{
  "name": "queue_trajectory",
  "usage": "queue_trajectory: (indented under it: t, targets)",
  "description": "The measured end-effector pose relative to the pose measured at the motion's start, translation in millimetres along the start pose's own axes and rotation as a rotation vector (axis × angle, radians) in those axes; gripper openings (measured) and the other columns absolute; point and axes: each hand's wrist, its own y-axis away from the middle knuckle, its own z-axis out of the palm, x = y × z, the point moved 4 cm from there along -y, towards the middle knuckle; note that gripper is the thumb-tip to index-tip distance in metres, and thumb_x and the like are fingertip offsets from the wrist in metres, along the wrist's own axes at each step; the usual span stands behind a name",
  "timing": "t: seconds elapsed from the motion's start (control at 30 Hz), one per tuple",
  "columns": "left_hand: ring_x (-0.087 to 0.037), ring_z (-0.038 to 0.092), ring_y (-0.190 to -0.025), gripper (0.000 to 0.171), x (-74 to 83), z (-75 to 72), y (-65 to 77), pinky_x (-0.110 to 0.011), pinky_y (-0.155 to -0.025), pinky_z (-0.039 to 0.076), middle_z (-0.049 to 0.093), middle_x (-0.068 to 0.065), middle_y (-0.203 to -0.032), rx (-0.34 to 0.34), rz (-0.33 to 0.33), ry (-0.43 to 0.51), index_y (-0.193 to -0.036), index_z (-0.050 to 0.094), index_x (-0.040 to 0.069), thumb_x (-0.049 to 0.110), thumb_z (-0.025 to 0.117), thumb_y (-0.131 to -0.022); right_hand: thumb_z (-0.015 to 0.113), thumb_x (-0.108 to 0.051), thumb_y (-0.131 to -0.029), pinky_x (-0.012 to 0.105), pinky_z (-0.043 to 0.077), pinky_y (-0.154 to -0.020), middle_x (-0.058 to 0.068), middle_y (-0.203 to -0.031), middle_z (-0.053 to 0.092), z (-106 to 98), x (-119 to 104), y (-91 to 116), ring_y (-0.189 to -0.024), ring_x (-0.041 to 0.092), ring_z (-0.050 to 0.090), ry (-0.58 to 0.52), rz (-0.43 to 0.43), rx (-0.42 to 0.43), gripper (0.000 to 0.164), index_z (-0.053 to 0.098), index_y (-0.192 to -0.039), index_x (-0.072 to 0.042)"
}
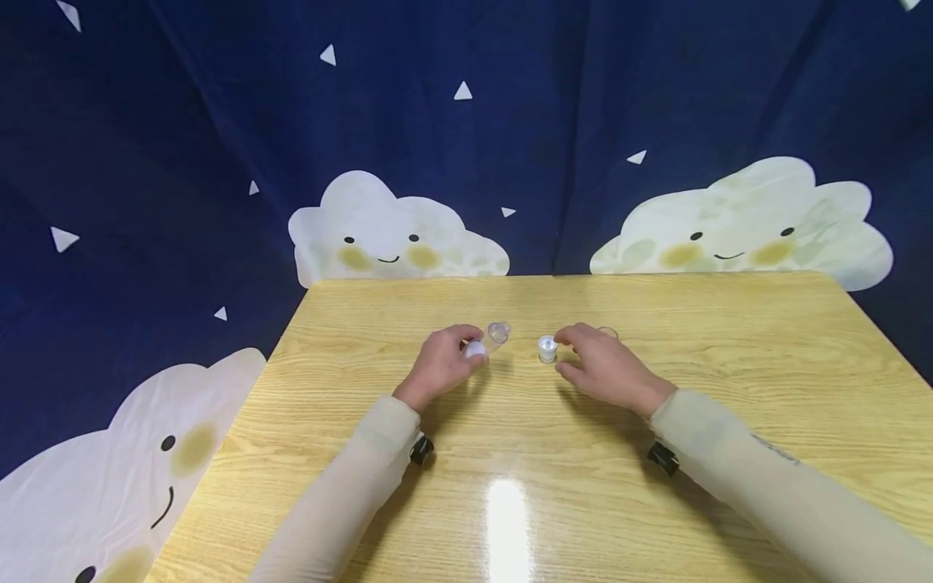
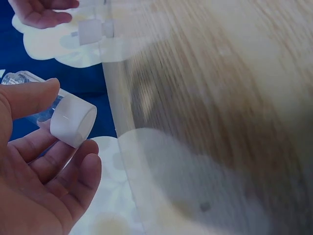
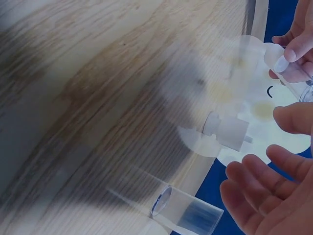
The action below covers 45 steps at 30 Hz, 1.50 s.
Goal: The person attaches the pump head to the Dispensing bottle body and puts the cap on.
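My left hand (image 1: pixel 442 364) grips a small clear bottle (image 1: pixel 499 332) with a white end, held tilted above the table. In the left wrist view the thumb lies along its clear side and the fingers curl beneath the white end (image 2: pixel 73 120). A white pump-like piece (image 1: pixel 547 348) with a short nozzle on top stands upright on the table. Just right of it is my right hand (image 1: pixel 605 364), thumb and fingers parted and nothing between them. Beyond that hand a clear cylindrical cover (image 3: pixel 195 215) stands on the table, mostly hidden in the head view.
The wooden table (image 1: pixel 510 437) reaches back to a dark blue curtain (image 1: pixel 437 121) printed with clouds and white triangles. A bright light reflection lies on the tabletop between the forearms.
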Motion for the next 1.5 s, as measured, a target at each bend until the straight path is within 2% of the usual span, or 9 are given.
queue_trajectory:
  t: [0.5, 0.83, 1.13, 1.4, 1.5]
  targets:
    - [-0.024, 0.068, -0.098, 0.038, -2.6, 1.1, 2.8, -0.033, -0.079, 0.057, 0.071, -0.011, -0.119, -0.030, 0.000, 0.005, -0.123, 0.068, 0.005, 0.017, 0.075, -0.087, 0.069, -0.020, -0.089, 0.051, 0.054, -0.089, 0.020, -0.121, 0.066, 3.3, -1.8, -10.0, -0.107, 0.034, 0.067, 0.051, 0.056, -0.025, 0.042, 0.060, -0.124, 0.001]
    - [-0.023, 0.067, -0.096, 0.038, -6.1, 3.7, 6.9, -0.032, -0.077, 0.056, 0.071, -0.012, -0.118, -0.040, 0.010, 0.027, -0.123, 0.067, 0.003, 0.017, 0.074, -0.088, 0.069, -0.022, -0.090, 0.051, 0.055, -0.082, 0.021, -0.122, 0.065, 8.5, -1.1, -15.2, -0.102, 0.033, 0.069, 0.056, 0.115, -0.048, 0.048, 0.055, -0.130, 0.002]
    - [-0.024, 0.067, -0.095, 0.036, -8.0, 2.8, 8.5, -0.031, -0.075, 0.055, 0.071, -0.012, -0.116, -0.029, 0.019, 0.037, -0.121, 0.067, 0.002, 0.015, 0.073, -0.088, 0.068, -0.018, -0.087, 0.043, 0.055, -0.069, 0.020, -0.116, 0.066, 15.3, 2.9, -19.5, -0.086, 0.024, 0.064, 0.063, 0.148, -0.065, 0.047, 0.056, -0.128, 0.003]
    - [-0.022, 0.067, -0.094, 0.038, -10.1, 3.7, 9.2, -0.029, -0.075, 0.055, 0.071, -0.012, -0.117, -0.041, -0.004, 0.050, -0.123, 0.067, 0.003, 0.016, 0.072, -0.089, 0.067, -0.019, -0.089, 0.046, 0.056, -0.073, 0.021, -0.116, 0.066, 16.0, 4.3, -24.9, -0.089, 0.027, 0.066, 0.089, 0.158, -0.084, 0.046, 0.057, -0.128, 0.004]
    - [-0.021, 0.067, -0.092, 0.038, -9.8, 2.7, 7.7, -0.028, -0.074, 0.055, 0.072, -0.012, -0.116, -0.036, 0.008, 0.046, -0.123, 0.067, 0.003, 0.016, 0.072, -0.088, 0.067, -0.018, -0.088, 0.047, 0.056, -0.075, 0.021, -0.114, 0.066, 15.4, 4.5, -27.4, -0.092, 0.029, 0.066, 0.101, 0.157, -0.078, 0.045, 0.058, -0.126, 0.004]
